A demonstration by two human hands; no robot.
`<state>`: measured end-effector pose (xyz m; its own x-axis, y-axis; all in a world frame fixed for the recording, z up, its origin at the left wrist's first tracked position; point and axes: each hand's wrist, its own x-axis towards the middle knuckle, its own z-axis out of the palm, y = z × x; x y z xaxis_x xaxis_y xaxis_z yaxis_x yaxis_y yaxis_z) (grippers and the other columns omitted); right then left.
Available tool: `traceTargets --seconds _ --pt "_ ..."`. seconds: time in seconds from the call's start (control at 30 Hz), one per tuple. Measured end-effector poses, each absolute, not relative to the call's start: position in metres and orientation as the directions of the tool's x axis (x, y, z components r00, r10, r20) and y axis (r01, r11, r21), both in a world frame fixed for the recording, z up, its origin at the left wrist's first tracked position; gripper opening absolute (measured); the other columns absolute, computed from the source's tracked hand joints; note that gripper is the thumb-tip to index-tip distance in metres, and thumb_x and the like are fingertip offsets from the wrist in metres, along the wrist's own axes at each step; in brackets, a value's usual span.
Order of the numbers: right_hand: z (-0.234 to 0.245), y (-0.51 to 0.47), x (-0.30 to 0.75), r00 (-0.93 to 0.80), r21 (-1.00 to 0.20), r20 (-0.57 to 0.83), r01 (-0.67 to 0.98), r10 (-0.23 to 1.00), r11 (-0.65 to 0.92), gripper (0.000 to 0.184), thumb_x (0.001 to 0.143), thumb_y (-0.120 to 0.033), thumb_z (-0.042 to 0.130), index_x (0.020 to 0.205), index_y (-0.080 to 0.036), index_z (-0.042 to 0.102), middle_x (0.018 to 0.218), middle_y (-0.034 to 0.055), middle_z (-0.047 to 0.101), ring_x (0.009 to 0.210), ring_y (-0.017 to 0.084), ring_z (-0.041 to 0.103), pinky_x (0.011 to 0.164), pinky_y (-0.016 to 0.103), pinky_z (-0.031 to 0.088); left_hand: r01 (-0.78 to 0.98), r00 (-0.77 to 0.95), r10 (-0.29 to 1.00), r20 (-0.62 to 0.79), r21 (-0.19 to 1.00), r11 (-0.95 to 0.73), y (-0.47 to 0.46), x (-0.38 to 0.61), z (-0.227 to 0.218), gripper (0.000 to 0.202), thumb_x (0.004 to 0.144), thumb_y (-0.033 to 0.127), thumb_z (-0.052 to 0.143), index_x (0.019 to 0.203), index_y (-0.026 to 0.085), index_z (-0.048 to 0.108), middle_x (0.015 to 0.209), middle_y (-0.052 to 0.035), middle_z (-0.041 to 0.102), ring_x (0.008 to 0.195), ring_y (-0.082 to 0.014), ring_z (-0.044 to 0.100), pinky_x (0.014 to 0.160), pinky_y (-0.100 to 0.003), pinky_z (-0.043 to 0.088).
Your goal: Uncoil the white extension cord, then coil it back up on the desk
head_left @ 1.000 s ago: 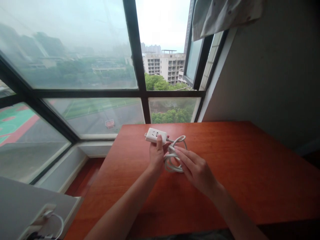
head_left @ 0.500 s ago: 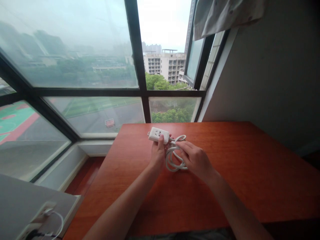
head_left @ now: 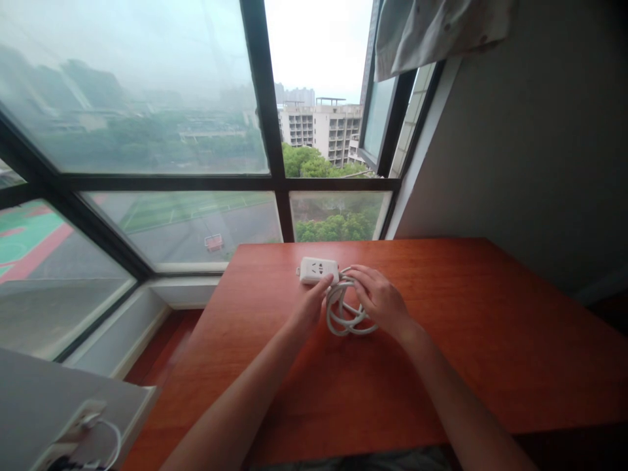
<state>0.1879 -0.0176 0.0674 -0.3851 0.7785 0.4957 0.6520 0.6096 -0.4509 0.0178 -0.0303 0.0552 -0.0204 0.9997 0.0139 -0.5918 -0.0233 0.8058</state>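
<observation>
A small white power strip (head_left: 318, 269) lies near the far edge of a reddish wooden table (head_left: 490, 340). Its white cable (head_left: 343, 317) is coiled in loops just beside it. My left hand (head_left: 310, 305) reaches to the strip's near side, fingertips touching its edge, fingers loosely bent. My right hand (head_left: 377, 297) rests curled over the top of the coiled cable, gripping the loops.
A large dark-framed window (head_left: 275, 183) stands straight behind the table. A grey wall (head_left: 530, 144) runs along the right. At the lower left sits a grey surface with a white charger and cord (head_left: 86, 425). Cloth (head_left: 441, 29) hangs at the top right.
Both hands have lowered the strip and the coiled cable from the air down to the table, a little further away and to the right. My left hand's grip on the strip has loosened to a fingertip touch.
</observation>
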Motion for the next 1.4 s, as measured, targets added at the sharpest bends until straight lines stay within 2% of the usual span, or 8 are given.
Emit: traceTargets --seconds 0.33,0.47,0.6,0.77,0.87,1.03,1.27,1.4 --pt "0.062 0.002 0.194 -0.332 -0.632 0.535 0.453 0.777 0.629 0.028 0.091 -0.028 0.05 0.109 -0.023 0.07 0.118 0.0076 0.067 0.113 0.022 0.059 0.099 0.038 0.046 -0.586 -0.075 0.997 -0.022 0.81 -0.026 -0.016 -0.022 0.051 0.049 0.072 0.028 0.075 0.116 0.021 0.055 0.106 -0.0066 0.067 0.094 -0.02 0.067 0.088 -0.034 0.049" --pt "0.061 0.006 0.193 -0.283 -0.7 0.507 0.416 0.814 0.581 0.026 0.088 -0.032 0.055 0.105 -0.022 0.071 0.114 0.0088 0.069 0.11 0.022 0.061 0.099 0.039 0.047 -0.309 -0.156 0.987 0.039 0.947 -0.086 -0.009 -0.037 0.04 0.043 0.072 0.035 0.075 0.109 0.019 0.06 0.103 -0.0065 0.066 0.097 -0.0198 0.063 0.085 -0.029 0.048" --pt "0.064 0.007 0.19 -0.264 -0.727 0.49 0.402 0.831 0.557 0.026 0.087 -0.036 0.056 0.102 -0.021 0.072 0.113 0.0096 0.069 0.11 0.023 0.061 0.098 0.041 0.047 0.048 -0.135 0.975 0.177 0.984 -0.172 -0.006 -0.047 0.04 0.04 0.069 0.038 0.078 0.1 0.018 0.064 0.108 -0.0092 0.064 0.104 -0.0257 0.06 0.092 -0.034 0.045" --pt "0.068 0.003 0.188 -0.219 -0.817 0.463 0.271 0.859 0.509 0.031 0.09 -0.043 0.053 0.101 -0.021 0.071 0.116 0.0099 0.068 0.11 0.023 0.061 0.095 0.039 0.049 0.439 0.091 0.894 0.439 0.788 -0.432 -0.007 -0.048 0.049 0.041 0.066 0.031 0.079 0.105 0.024 0.068 0.125 -0.0114 0.059 0.125 -0.0327 0.046 0.111 -0.045 0.027" --pt "0.065 0.002 0.192 -0.141 -0.917 0.376 0.086 0.916 0.39 0.039 0.092 -0.048 0.048 0.105 -0.019 0.069 0.116 0.011 0.067 0.108 0.023 0.062 0.089 0.037 0.052 0.562 0.211 0.878 0.429 0.681 -0.468 -0.008 -0.048 0.048 0.035 0.075 0.031 0.072 0.109 0.025 0.068 0.114 -0.0115 0.065 0.116 -0.0326 0.051 0.109 -0.047 0.029" --pt "0.048 0.006 0.206 -0.041 -0.969 0.245 0.006 0.969 0.246 0.046 0.088 -0.055 0.049 0.104 -0.016 0.068 0.111 0.0127 0.068 0.099 0.024 0.064 0.078 0.034 0.055 0.491 0.237 0.898 0.37 0.752 -0.439 -0.009 -0.051 0.046 0.039 0.077 0.035 0.069 0.115 0.025 0.066 0.111 -0.0115 0.065 0.104 -0.0291 0.059 0.096 -0.041 0.043" --pt "0.029 0.013 0.211 -0.049 -0.986 0.11 0.119 0.993 0.115 0.042 0.081 -0.052 0.056 0.098 -0.015 0.068 0.1 0.0106 0.071 0.084 0.021 0.066 0.067 0.032 0.055 0.307 0.209 0.932 0.295 0.886 -0.349 -0.017 -0.063 0.067 0.038 0.075 0.035 0.072 0.112 0.024 0.07 0.116 -0.0098 0.066 0.113 -0.0302 0.058 0.103 -0.041 0.042" --pt "0.018 0.018 0.213 -0.096 -0.984 0.09 0.143 0.991 0.104 0.038 0.081 -0.046 0.056 0.101 -0.015 0.067 0.102 0.0099 0.07 0.079 0.019 0.066 0.067 0.03 0.055 0.315 0.285 0.907 0.31 0.863 -0.394 -0.025 -0.059 0.078 0.059 0.069 0.034 0.079 0.125 0.024 0.063 0.127 -0.0104 0.061 0.12 -0.0316 0.055 0.107 -0.042 0.04"
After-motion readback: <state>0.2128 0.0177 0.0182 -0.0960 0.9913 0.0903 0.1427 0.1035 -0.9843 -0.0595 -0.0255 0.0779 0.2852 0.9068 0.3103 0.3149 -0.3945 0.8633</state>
